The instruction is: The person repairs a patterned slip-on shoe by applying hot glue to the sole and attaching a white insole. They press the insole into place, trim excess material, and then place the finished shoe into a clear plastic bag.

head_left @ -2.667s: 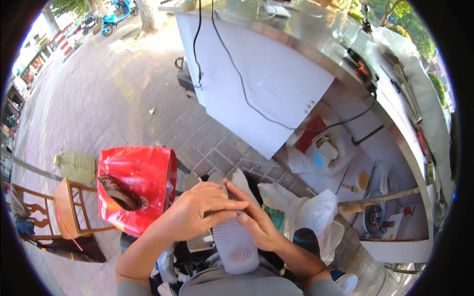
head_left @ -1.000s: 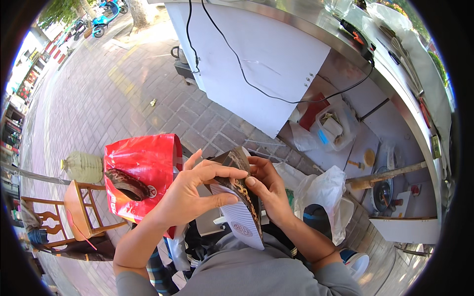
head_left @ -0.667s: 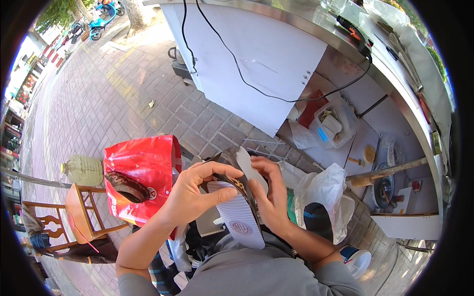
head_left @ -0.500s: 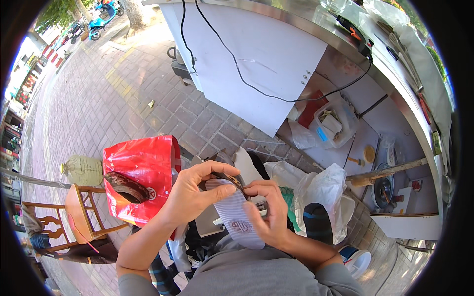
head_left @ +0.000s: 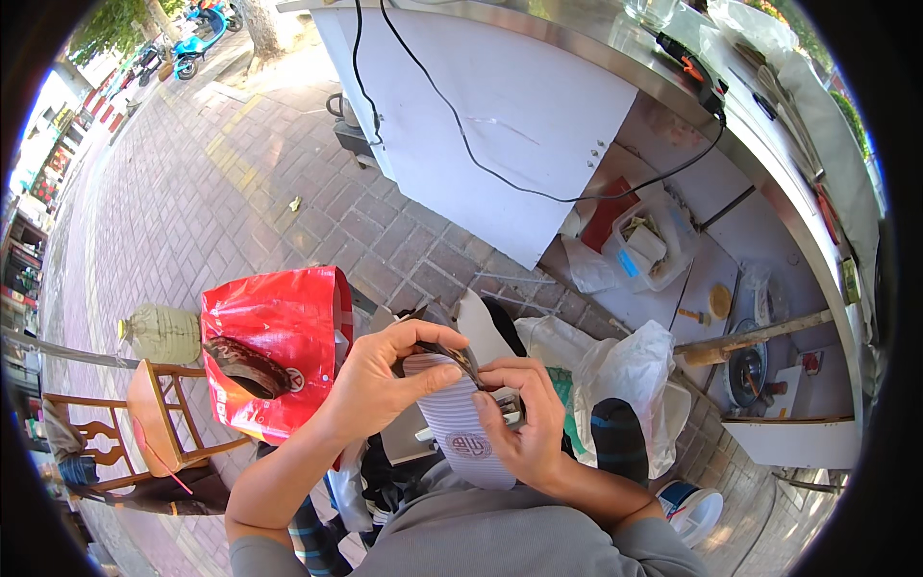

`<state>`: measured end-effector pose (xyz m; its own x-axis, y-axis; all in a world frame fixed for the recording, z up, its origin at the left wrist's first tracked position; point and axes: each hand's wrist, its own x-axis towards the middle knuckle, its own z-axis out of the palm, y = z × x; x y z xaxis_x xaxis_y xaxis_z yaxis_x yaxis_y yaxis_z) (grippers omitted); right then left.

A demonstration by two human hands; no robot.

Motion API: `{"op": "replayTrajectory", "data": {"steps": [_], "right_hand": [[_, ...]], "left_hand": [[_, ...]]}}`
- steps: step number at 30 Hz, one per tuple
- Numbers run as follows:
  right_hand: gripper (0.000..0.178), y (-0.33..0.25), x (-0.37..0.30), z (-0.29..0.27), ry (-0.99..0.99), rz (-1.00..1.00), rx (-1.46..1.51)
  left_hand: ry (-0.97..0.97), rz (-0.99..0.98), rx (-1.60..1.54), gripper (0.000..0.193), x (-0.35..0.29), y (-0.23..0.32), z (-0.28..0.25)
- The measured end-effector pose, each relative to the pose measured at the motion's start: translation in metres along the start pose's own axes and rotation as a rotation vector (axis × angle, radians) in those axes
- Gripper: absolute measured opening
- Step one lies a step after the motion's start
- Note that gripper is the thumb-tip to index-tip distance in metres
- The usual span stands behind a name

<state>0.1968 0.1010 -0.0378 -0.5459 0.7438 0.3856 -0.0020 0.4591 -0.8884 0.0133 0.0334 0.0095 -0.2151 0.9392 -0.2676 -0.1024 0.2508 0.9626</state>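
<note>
Between my hands, above my lap, is a slipper (head_left: pixel 460 415) with a pale striped insole bearing a round emblem and a dark edge at its far end. My left hand (head_left: pixel 377 373) grips the far left side, thumb on the striped face and fingers over the dark edge. With thumb and bent fingers closed, my right hand (head_left: pixel 527 413) pinches the dark edge from the right. Fingers partly hide that edge, and any small item there cannot be made out. A second dark slipper (head_left: pixel 248 367) rests against a red bag (head_left: pixel 274 303) to my left.
A wooden chair (head_left: pixel 154 418) and a large cloudy jug (head_left: pixel 163 332) stand left. White plastic bags (head_left: pixel 639 370) lie right of my hands. Ahead is a white-panelled counter (head_left: pixel 471 106) with a hanging black cable and a power tool (head_left: pixel 687 67) on top. Its open shelf holds a plastic tub (head_left: pixel 663 274).
The slipper has tilted slightly, showing more of the emblem. My right thumb and fingers have shifted a little along the dark edge; my left hand keeps its hold.
</note>
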Motion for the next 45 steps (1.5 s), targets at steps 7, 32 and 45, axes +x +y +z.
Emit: {"op": "replayTrajectory", "data": {"steps": [7,32,45], "right_hand": [[0.018,-0.003,0.006,-0.001,-0.006,0.005,0.029],[0.012,-0.011,0.006,-0.006,0.039,0.002,-0.008],[0.010,-0.013,0.002,-0.013,-0.014,0.010,0.016]], "left_hand": [[-0.033,0.036,0.029,0.036,0.002,0.001,0.003],[-0.193,0.053,0.022,0.051,0.011,0.009,0.010],[-0.178,0.053,0.108,0.054,0.013,0.010,0.009]]}}
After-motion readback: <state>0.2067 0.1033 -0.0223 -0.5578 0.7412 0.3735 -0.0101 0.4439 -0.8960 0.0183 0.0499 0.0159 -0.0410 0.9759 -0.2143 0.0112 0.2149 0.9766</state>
